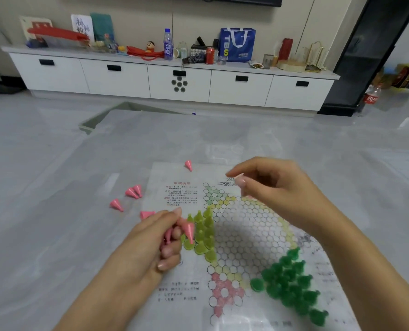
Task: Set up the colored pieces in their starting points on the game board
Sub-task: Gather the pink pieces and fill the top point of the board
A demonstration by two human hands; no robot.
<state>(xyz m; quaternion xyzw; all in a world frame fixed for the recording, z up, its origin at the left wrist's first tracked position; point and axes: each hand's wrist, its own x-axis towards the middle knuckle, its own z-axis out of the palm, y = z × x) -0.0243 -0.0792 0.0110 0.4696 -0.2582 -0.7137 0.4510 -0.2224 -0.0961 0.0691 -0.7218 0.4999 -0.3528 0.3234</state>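
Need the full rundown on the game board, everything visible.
The game board is a thin printed paper sheet, seemingly under a clear film, lying flat on the grey surface. It shows a star of white hexagonal cells with pale green, yellow and pink corner zones, plus red and black text on its left margin. Yellow-green pieces stand on its left point, dark green pieces on its near-right point. One pink piece lies at its far edge. Both hands hover above it.

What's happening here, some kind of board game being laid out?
Yes. A person is setting cone-shaped pieces on a paper game board. The left hand grips several pink pieces; the right hand hovers over the board's far side, fingertips pinched. Yellow-green pieces and dark green pieces already fill two corners. A few loose pink ones lie beside the board.
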